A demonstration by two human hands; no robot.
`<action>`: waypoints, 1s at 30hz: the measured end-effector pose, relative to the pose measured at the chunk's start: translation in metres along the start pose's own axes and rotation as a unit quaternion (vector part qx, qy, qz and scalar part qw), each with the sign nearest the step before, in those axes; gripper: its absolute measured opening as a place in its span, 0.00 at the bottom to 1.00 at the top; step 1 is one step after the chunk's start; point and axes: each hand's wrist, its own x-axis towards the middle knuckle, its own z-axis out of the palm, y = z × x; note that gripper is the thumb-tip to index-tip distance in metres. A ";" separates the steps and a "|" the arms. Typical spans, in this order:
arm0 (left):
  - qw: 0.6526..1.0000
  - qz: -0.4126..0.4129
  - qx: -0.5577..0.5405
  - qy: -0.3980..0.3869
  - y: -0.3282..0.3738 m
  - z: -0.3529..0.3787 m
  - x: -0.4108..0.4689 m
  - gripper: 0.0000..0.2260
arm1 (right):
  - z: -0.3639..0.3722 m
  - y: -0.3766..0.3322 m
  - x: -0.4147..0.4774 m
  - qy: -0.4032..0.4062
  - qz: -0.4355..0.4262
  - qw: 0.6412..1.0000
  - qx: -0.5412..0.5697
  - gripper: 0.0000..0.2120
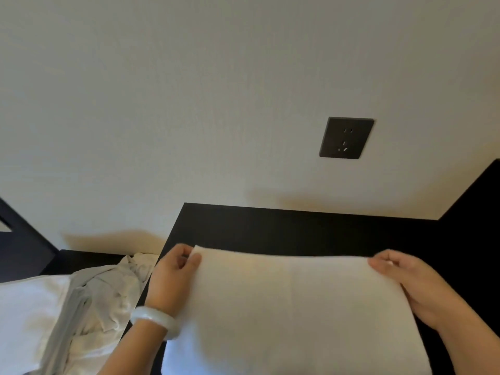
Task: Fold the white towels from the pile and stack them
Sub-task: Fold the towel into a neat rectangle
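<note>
Left hand [173, 277]: it pinches the far left corner of the white towel [292, 307] between thumb and curled fingers; a pale bracelet [154, 320] is on the wrist.
Right hand [414, 285]: its fingers are curled around the far right corner of the same towel.
Towel in hand: it is spread flat and smooth between both hands over the dark table [297, 228]; its near edge is out of view.
Pile [108, 299]: crumpled towels lie just beside the table on the left, not yet folded.
Stack: a smooth white cloth [27, 307] lies left of the pile; I cannot tell if it is folded towels.
Progress: I judge one fold is in work, and several towels wait.
</note>
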 end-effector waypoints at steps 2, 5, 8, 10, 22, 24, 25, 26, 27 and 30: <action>1.000 -0.003 0.022 0.002 0.003 0.006 0.015 0.06 | 0.014 0.001 0.018 0.062 -0.021 0.997 -0.033 0.04; 0.995 -0.043 0.088 -0.037 -0.009 0.026 0.023 0.05 | 0.042 0.024 0.043 0.125 -0.034 0.984 -0.118 0.02; 0.990 -0.073 0.115 -0.024 -0.018 0.043 0.019 0.08 | 0.059 0.044 0.053 0.198 -0.048 0.962 -0.183 0.04; 0.987 -0.062 0.149 -0.005 -0.017 0.047 0.018 0.10 | 0.062 0.050 0.056 0.230 -0.076 0.935 -0.259 0.06; 0.981 -0.046 0.188 0.022 -0.014 0.048 0.018 0.06 | 0.070 0.052 0.056 0.282 -0.108 0.888 -0.347 0.06; 0.982 -0.042 0.184 0.015 -0.009 0.046 0.017 0.06 | 0.069 0.046 0.051 0.260 -0.105 0.874 -0.397 0.08; 0.982 -0.044 0.183 0.009 -0.005 0.046 0.016 0.06 | 0.069 0.041 0.049 0.249 -0.103 0.853 -0.447 0.11; 0.980 -0.049 0.191 -0.001 -0.001 0.046 0.013 0.07 | 0.070 0.036 0.045 0.240 -0.109 0.832 -0.489 0.14; 0.975 -0.043 0.219 -0.005 0.002 0.047 0.010 0.10 | 0.074 0.030 0.040 0.237 -0.127 0.816 -0.511 0.17; 0.927 0.124 0.354 0.030 0.016 0.062 -0.009 0.24 | 0.105 0.015 0.018 0.211 -0.234 0.809 -0.497 0.20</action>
